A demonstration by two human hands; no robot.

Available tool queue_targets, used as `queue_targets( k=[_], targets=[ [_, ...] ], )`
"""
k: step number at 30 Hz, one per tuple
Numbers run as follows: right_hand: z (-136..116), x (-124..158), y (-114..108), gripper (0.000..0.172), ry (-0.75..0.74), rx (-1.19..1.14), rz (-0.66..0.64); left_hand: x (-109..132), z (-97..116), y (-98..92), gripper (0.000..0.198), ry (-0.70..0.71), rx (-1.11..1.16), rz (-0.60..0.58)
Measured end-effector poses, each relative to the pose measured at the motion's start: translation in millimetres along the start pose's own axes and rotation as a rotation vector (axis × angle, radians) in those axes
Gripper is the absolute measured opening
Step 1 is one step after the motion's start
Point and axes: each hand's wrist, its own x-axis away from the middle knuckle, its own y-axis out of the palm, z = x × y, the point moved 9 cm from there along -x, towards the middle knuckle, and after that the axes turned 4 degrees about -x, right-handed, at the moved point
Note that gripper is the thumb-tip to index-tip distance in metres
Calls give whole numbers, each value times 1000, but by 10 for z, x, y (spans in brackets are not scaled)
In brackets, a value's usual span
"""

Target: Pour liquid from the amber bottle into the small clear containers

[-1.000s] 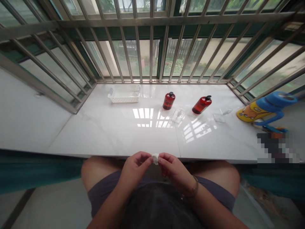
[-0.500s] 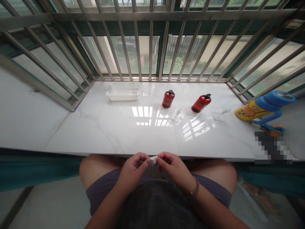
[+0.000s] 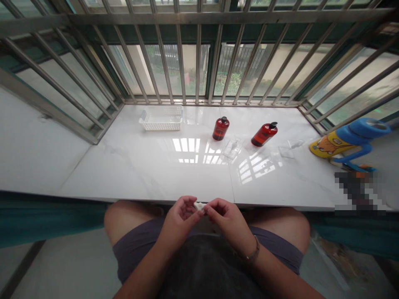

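Observation:
A small white piece of soft-looking material (image 3: 199, 206) is between my two hands, just in front of the table's near edge and above my lap. My left hand (image 3: 183, 216) holds its left side with thumb and curled fingers. On the other side my right hand (image 3: 222, 214) pinches it between thumb and forefinger; a bracelet circles that wrist. The fingertips of both hands almost meet at the piece. What the piece is made of cannot be told.
On the white marbled table (image 3: 149, 174) stand a white basket (image 3: 161, 120), two red bottles (image 3: 220, 128) (image 3: 264, 134), clear plastic pieces (image 3: 232, 148) (image 3: 286, 151) and a yellow-blue flask (image 3: 343, 139). A blurred-out item (image 3: 355, 191) lies at the right; metal bars (image 3: 199, 18) line the back.
My left hand has shifted slightly right and up, its thumb now nearer my right fingertips. The white piece shows more to the left of them and looks wider.

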Motion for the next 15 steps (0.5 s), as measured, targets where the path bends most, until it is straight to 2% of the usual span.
queue_targets(
  k=[3, 8, 11, 15],
  targets=[
    [9, 1, 7, 45, 24, -56, -13, 8, -30, 33, 42, -48, 26, -30],
    [51, -14, 5, 47, 48, -136, -36, 14, -58, 19, 40, -92, 94, -22],
    [52, -17, -36, 47, 38, -95, 1, 17, -2, -43, 39, -36, -34, 28],
    [-15, -7, -98, 44, -11, -23, 86, 45, 169, -55, 32, 106, -293, 69]
  ],
)
